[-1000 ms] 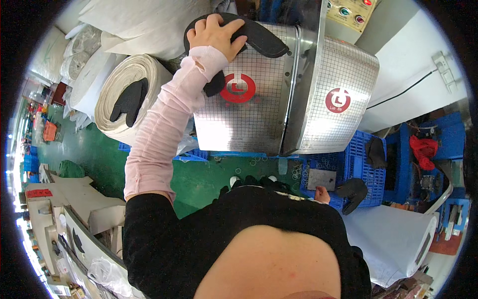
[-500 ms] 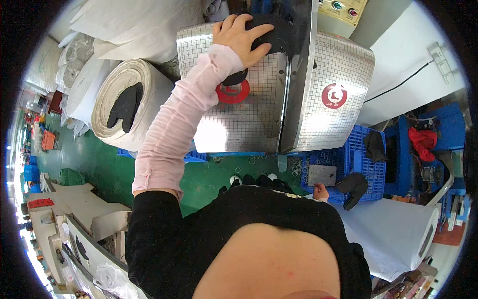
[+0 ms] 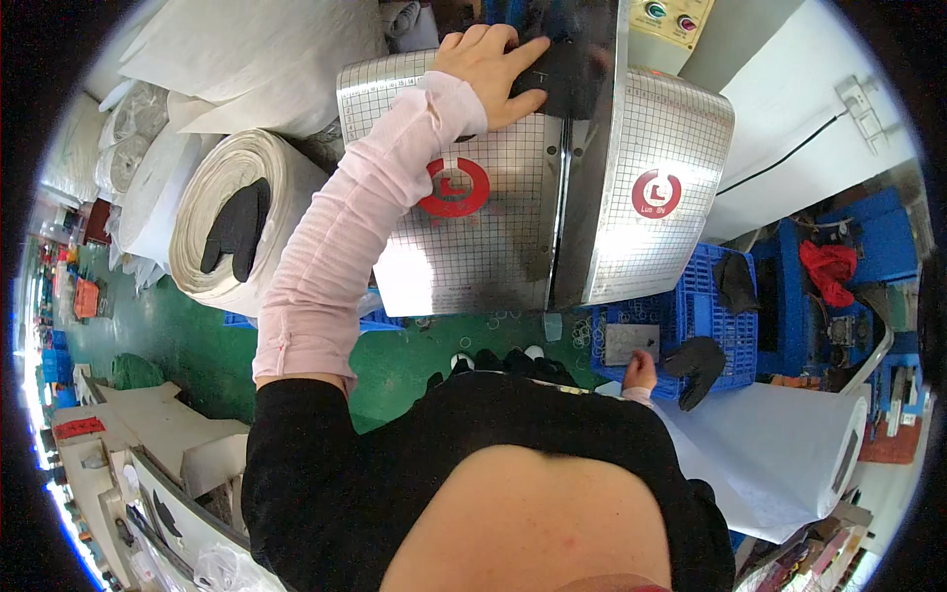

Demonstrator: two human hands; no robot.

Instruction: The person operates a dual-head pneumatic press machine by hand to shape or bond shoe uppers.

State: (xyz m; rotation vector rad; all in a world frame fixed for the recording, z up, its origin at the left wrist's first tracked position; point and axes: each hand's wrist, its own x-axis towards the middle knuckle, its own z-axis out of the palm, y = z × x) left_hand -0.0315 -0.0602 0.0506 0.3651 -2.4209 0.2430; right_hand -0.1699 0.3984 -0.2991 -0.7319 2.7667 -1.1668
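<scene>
The piece (image 3: pixel 540 79) lies at three o'clock from the left hand (image 3: pixel 490 77)

With twelve at the top of the view, the black piece shows mainly between thumb and forefinger, at the upper part of the gridded bench (image 3: pixel 498 242). The left hand is much the nearer: it rests palm down over the piece, fingers spread, thumb well apart from forefinger, pressing on it rather than closing round it. The forefinger points to about two o'clock, the thumb to three. Just beyond them, at three, stands the dark upright (image 3: pixel 590 163). Dark merges into dark there, so neither the piece's far end nor its long axis can be told.

The right hand (image 3: pixel 640 371) is well apart, at five o'clock, beside a blue crate (image 3: pixel 717 276). Its fingers look curled; whether they hold anything cannot be told. A spare pad (image 3: pixel 696 363) lies near it, at three.
</scene>
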